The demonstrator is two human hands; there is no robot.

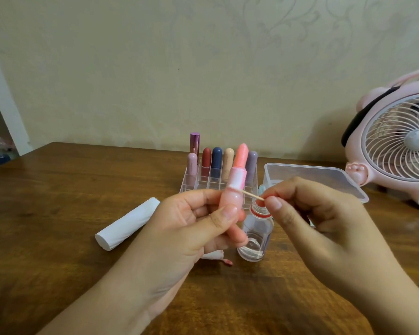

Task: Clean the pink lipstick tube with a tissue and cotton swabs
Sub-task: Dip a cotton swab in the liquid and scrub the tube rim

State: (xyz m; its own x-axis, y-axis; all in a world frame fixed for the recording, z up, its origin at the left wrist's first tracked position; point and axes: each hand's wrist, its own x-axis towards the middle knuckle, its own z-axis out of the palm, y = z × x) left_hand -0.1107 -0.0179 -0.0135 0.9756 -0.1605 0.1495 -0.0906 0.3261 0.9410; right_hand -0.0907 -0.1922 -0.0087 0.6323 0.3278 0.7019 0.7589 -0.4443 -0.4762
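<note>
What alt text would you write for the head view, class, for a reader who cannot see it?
A left hand holds an open pink lipstick upright while the right hand pinches a swab stick against its collar. Behind them on a wooden table stand a clear bottle, a tissue roll, a lipstick rack and a pink fan.

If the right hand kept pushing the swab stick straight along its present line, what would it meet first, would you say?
Most likely the pink lipstick tube in the left hand: the stick pinched by the right hand already points at its collar.

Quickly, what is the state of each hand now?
Left hand: closed around the pink lipstick tube, held upright.
Right hand: pinching a thin stick against the tube.
</note>
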